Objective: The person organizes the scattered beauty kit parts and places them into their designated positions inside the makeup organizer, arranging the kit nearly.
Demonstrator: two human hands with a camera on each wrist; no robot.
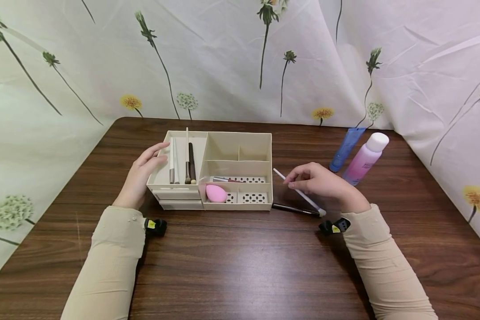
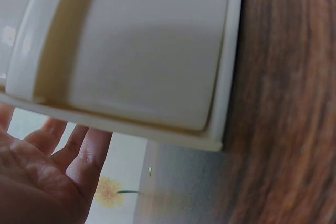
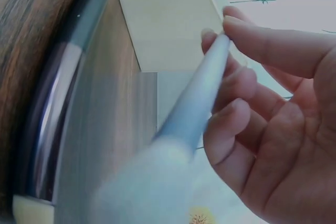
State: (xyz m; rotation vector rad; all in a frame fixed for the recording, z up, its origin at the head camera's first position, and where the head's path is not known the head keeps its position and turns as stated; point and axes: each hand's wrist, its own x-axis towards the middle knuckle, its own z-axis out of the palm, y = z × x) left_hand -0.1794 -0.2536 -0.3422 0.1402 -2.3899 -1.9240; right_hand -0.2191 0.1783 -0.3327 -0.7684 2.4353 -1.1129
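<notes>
A cream makeup organizer (image 1: pixel 238 207) stands on the table. My left hand (image 1: pixel 138 180) touches its left side with extended fingers; the left wrist view shows that hand (image 2: pixel 58 166) against the organizer's drawer front (image 2: pixel 142 66). Between thumb and fingers, my right hand (image 1: pixel 322 180) pinches a white makeup brush (image 1: pixel 310 202) to the right of the organizer. Its pale bristles (image 3: pixel 152 187) point down toward the right wrist camera. Below it, a black-handled brush (image 1: pixel 294 209) lies on the table, beside the organizer's front right corner.
Several makeup brushes (image 1: pixel 191 166) lie in the organizer's left compartment. A pink sponge (image 1: pixel 216 194) sits in the front section, with a slim silver-ended item (image 1: pixel 222 179) behind it. Back right stand a blue tube (image 1: pixel 346 149) and a pink bottle (image 1: pixel 362 162). A flowered cloth (image 1: pixel 224 58) hangs behind.
</notes>
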